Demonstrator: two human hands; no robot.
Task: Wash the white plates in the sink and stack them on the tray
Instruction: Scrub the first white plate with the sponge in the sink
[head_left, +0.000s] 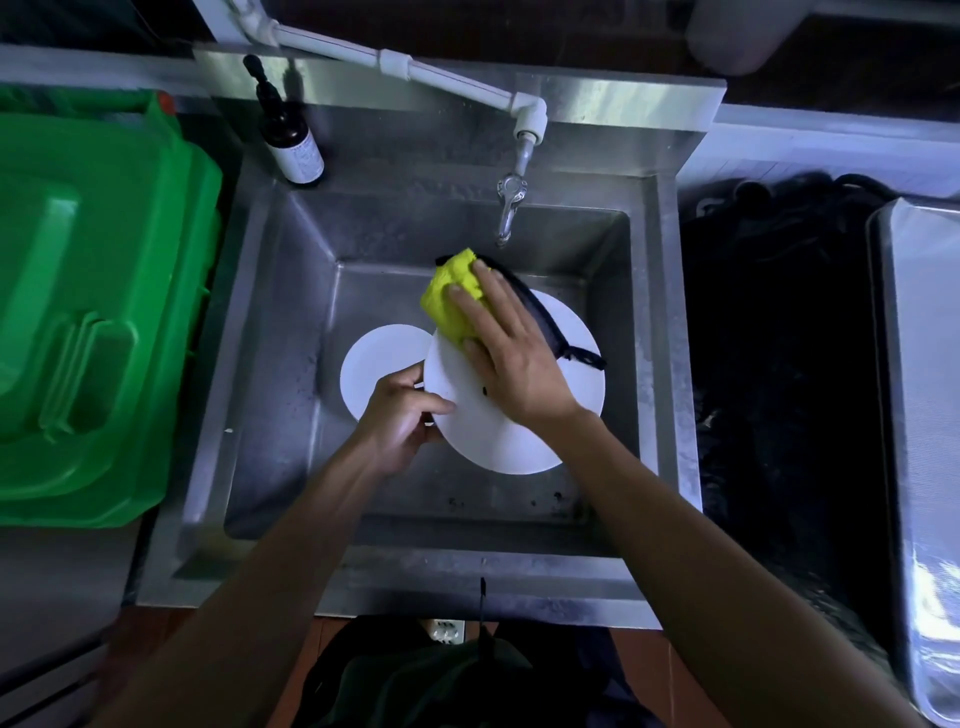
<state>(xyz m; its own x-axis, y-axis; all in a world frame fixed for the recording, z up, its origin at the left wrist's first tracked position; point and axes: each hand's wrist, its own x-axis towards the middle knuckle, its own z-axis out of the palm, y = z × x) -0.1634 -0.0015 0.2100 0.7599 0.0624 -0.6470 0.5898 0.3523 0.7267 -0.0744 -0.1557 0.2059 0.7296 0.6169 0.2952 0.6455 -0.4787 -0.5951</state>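
A person stands over a square stainless steel sink (270, 322), both bare arms reaching in. The left hand (397, 415) grips the left rim of a round white plate (483, 431), fingers curled round its edge, holding it above the basin. The right hand (511, 358) presses a yellow sponge with a dark scouring side (454, 296) against the plate's far edge, fingers spread nearly straight over it. A second round white plate (379, 361) lies on the sink floor, just left of and partly under the held one. A metal tap (509, 208) hangs above on a white pipe. A dark pump bottle (288, 135) stands at the far left corner. A green plastic bin (93, 291) sits left; a steel tray (919, 395) lies far right.
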